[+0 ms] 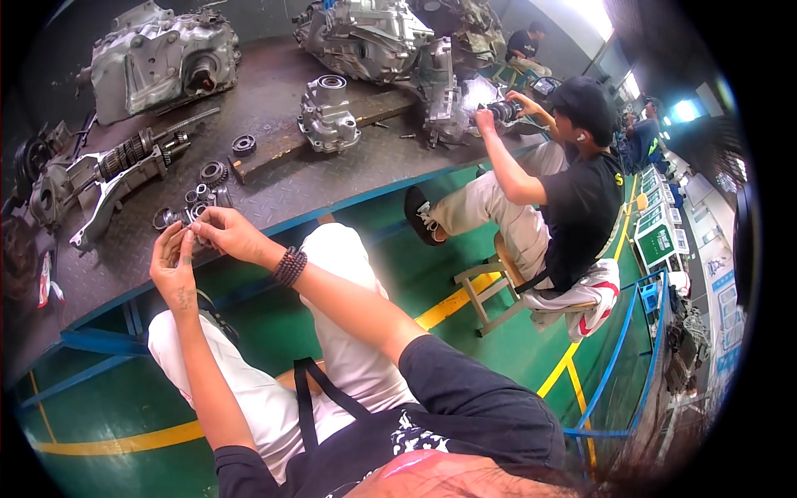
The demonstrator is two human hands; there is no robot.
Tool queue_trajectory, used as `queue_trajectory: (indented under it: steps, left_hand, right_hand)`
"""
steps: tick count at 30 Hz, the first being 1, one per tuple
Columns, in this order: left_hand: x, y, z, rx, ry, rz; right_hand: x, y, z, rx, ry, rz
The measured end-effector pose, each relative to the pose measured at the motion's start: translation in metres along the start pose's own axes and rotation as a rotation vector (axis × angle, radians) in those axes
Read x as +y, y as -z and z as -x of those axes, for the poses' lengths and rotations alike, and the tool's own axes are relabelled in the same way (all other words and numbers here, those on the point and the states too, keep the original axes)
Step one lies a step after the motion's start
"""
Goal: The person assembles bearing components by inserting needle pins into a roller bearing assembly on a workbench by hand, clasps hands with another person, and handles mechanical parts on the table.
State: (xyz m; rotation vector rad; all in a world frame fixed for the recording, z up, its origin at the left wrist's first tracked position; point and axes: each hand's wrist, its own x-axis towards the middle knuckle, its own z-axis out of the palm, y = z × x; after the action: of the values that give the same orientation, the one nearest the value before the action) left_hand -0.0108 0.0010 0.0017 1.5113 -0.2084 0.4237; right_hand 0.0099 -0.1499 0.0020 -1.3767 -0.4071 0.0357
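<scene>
Close to the front edge of the workbench, the fingertips of my left hand (pixel 173 264) and my right hand (pixel 230 233) meet in a pinch. Whatever lies between them is too small and hidden to make out. Just beyond my fingers are a ring-shaped bearing (pixel 164 218) and several small metal rings and gear parts, partly covered by my hands. A toothed gear (pixel 213 173) lies a little farther off, with another bearing (pixel 243 145) behind it. To the left, a gear shaft (pixel 126 156) rests across an open metal housing (pixel 108 199).
Large gearbox casings (pixel 162 62) (pixel 365 37) stand at the back of the dark metal workbench (pixel 274 203). A smaller casing (pixel 329 116) sits by a wooden plank (pixel 282 149). At right, a seated co-worker (pixel 573 174) handles a metal part (pixel 503 111).
</scene>
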Motion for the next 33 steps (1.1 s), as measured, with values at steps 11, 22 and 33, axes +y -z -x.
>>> queue_trajectory:
  steps: [11, 22, 33]
  left_hand:
    - [-0.011, 0.006, -0.004, -0.019, 0.130, 0.103]
    - [-0.005, 0.001, -0.004, 0.003, 0.163, 0.154]
    - [-0.010, 0.006, -0.003, 0.007, 0.189, 0.132]
  right_hand:
    - [-0.001, -0.002, 0.001, 0.011, 0.004, 0.046]
    - [0.002, -0.003, -0.002, 0.010, -0.013, 0.014]
    - [0.007, -0.003, -0.002, 0.011, -0.050, -0.041]
